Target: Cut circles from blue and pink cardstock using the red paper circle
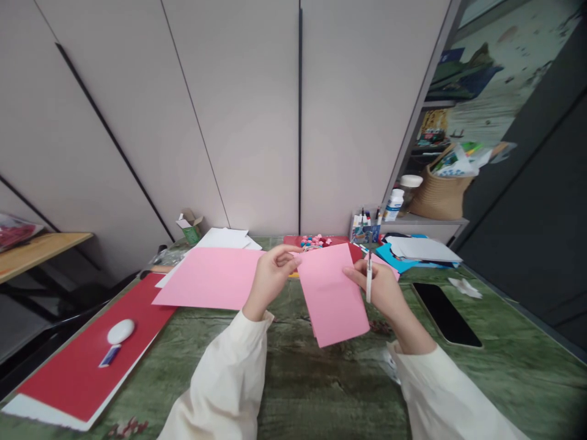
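A folded-looking sheet of pink paper (333,299) is held up above the table between my two hands. My left hand (274,272) pinches its upper left corner between thumb and fingers. My right hand (376,282) grips the paper's right edge with the thumb in front. In that same hand is a slim white-handled tool (369,282) with a narrow dark tip pointing up; it looks like scissors seen edge-on. To the left of my left hand, a larger pink sheet (211,278) lies over white paper (224,238).
A red sheet (76,366) carries a white oval object (121,332) and a small blue-and-white piece (110,355). On the right lies a black phone (446,313). Behind are small pink and blue pieces (314,241), a pen box (365,226) and stacked blue and white paper (419,250).
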The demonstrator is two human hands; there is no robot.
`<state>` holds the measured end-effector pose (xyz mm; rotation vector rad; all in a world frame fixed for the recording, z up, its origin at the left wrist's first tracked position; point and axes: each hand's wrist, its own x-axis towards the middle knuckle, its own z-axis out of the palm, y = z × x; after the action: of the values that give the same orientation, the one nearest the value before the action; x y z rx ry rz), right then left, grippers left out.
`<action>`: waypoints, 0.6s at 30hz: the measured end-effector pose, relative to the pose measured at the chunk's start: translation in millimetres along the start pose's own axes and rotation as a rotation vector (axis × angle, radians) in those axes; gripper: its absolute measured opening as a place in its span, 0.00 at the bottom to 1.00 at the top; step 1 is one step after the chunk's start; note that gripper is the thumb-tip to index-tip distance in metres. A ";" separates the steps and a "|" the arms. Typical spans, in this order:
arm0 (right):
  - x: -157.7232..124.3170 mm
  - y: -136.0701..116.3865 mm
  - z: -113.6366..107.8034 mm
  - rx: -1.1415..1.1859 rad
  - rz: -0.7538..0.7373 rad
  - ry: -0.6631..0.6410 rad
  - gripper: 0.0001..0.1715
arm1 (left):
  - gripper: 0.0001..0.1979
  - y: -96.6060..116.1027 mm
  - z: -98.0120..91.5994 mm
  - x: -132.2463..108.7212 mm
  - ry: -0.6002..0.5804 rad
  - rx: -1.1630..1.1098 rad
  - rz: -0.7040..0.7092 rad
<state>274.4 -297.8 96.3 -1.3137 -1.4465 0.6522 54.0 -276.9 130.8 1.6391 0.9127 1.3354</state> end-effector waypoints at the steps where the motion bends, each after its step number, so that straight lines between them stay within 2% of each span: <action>1: 0.0 -0.4 -0.3 -0.002 -0.003 0.002 0.21 | 0.07 0.0 1.1 -0.2 0.015 -0.011 0.011; 5: -0.2 -2.9 -2.7 -0.019 -0.013 0.018 0.20 | 0.02 0.3 7.2 -2.2 0.075 0.063 0.081; 9: -0.4 -5.7 -4.6 -0.019 -0.036 0.026 0.20 | 0.07 -0.5 9.8 -4.3 0.072 0.236 0.153; 12: -0.3 -6.0 -5.5 -0.031 -0.031 0.028 0.20 | 0.09 -0.7 8.7 -4.5 0.063 0.265 0.155; 14: -0.2 -4.7 -6.2 -0.028 -0.016 0.037 0.20 | 0.12 0.2 7.8 -4.5 0.009 0.253 0.120; 18: -0.4 -2.0 -7.8 0.007 -0.013 0.039 0.19 | 0.18 4.4 8.6 -5.9 -0.176 0.210 0.076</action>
<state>280.7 -300.5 100.5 -1.3040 -1.4189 0.6199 61.6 -285.3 131.6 1.9365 0.9173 1.1543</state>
